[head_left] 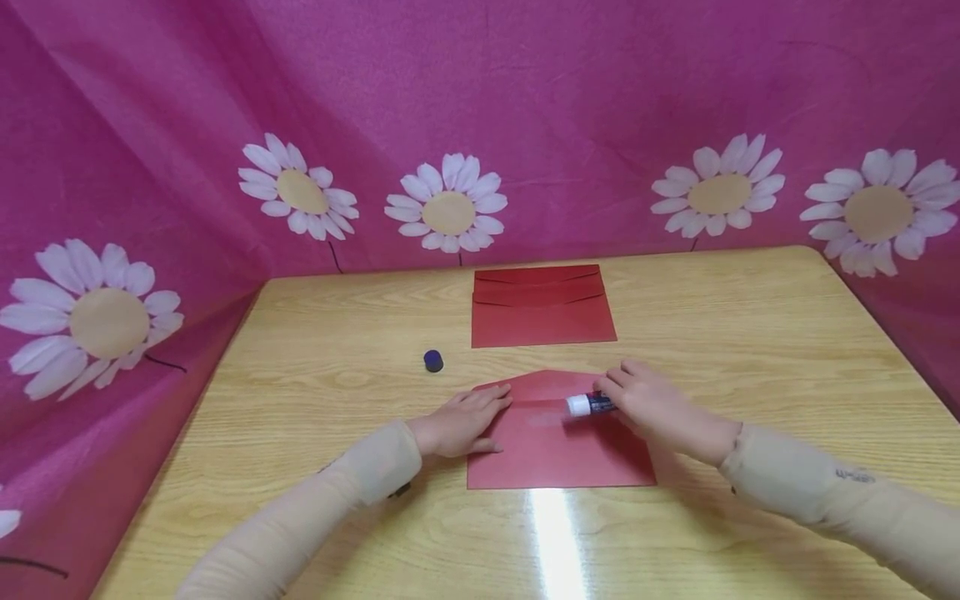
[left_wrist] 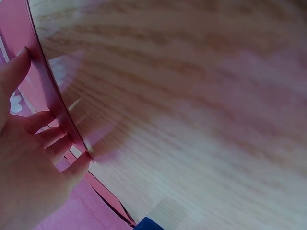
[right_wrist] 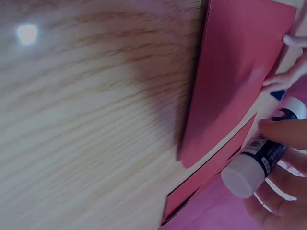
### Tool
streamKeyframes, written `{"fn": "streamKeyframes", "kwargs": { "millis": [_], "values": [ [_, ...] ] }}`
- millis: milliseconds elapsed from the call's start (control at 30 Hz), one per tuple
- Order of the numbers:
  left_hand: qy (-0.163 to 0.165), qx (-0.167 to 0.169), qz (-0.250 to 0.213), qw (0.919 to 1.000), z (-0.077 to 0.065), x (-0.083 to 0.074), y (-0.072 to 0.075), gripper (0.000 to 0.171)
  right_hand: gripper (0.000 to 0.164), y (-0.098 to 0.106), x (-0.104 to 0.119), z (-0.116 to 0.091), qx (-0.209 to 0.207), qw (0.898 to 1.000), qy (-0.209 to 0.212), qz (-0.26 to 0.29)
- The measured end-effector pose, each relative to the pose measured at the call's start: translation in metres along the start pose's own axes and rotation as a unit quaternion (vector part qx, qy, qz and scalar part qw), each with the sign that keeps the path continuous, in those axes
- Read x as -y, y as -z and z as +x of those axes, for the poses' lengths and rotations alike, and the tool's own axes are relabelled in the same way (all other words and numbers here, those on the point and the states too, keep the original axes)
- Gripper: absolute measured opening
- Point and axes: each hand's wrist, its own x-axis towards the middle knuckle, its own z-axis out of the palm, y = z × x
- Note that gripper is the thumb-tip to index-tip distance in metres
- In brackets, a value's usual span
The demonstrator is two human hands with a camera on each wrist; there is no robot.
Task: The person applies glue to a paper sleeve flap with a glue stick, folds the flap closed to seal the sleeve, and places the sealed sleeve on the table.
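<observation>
A red envelope [head_left: 555, 462] lies on the wooden table with its pointed flap spread toward the far side. My left hand [head_left: 459, 425] rests on its left edge, fingers extended; the left wrist view has the fingertips on the red paper [left_wrist: 41, 72]. With my right hand [head_left: 656, 410] I grip a glue stick [head_left: 588, 405], dark-labelled with white ends, tilted low over the envelope near the flap fold. A faint pale streak marks the paper beside its tip. In the right wrist view, thumb and fingers wrap the glue stick [right_wrist: 261, 155]. Whether the tip touches paper I cannot tell.
Beyond the work lie overlapping red envelopes [head_left: 543, 323], their flaps toward the back edge. A dark blue cap [head_left: 432, 361] stands left of them. Pink cloth [head_left: 570, 125] with white daisies hangs behind and beside the table [head_left: 337, 333].
</observation>
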Motion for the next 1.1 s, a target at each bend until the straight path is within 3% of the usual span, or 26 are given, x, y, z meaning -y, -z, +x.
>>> {"fn": "streamKeyframes", "kwargs": {
  "millis": [133,300,500,667,800,1100],
  "values": [
    [0.003,0.001,0.0,1.0,0.0,0.0,0.0,0.069,0.033,0.0,-0.009,-0.006,-0.019,0.994,-0.054,0.09],
    [0.006,0.003,0.002,1.0,0.0,0.0,0.0,0.069,0.03,0.001,-0.019,-0.013,-0.017,0.974,-0.135,0.181],
    [0.002,0.004,-0.004,1.0,-0.002,-0.002,0.003,0.068,0.031,-0.001,-0.032,-0.018,-0.039,0.939,-0.207,0.271],
    [0.002,0.001,-0.004,1.0,-0.003,-0.003,0.003,0.068,0.033,-0.001,-0.044,-0.022,-0.033,0.899,-0.261,0.35],
    [0.003,0.001,-0.01,1.0,-0.003,-0.003,0.003,0.068,0.036,-0.003,-0.055,-0.025,-0.034,0.874,-0.296,0.384],
    [0.005,0.004,-0.014,0.9999,-0.002,-0.002,0.003,0.069,0.037,-0.01,-0.074,-0.032,-0.035,0.848,-0.351,0.396]
  ]
}}
